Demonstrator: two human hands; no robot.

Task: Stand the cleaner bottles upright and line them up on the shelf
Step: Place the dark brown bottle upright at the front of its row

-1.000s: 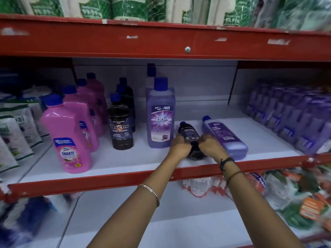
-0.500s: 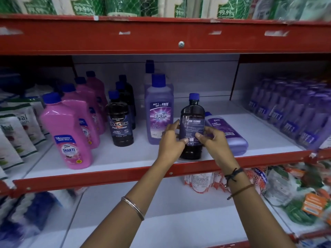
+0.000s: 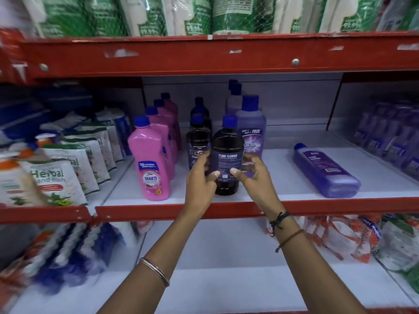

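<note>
A black floor-cleaner bottle (image 3: 226,155) with a blue cap stands upright near the front of the white shelf (image 3: 278,177). My left hand (image 3: 200,180) and my right hand (image 3: 254,175) grip its lower sides, thumbs on the label. Right behind it stand another black bottle (image 3: 197,141) and a tall purple Bactin bottle (image 3: 251,130). A row of pink Shakti bottles (image 3: 152,162) stands to the left. One purple bottle (image 3: 324,171) lies on its side to the right, cap pointing to the back.
Herbal hand-wash pouches (image 3: 56,177) fill the shelf section at left. Packed purple bottles (image 3: 390,137) line the right side. A red shelf rail (image 3: 340,207) runs along the front edge, another red beam (image 3: 204,55) overhead. Bagged goods sit on the shelf below.
The black bottle was lifted from lying flat, stood up, and carried left toward the other black bottle. The view shifted left with it; the purple bottle stayed lying down.
</note>
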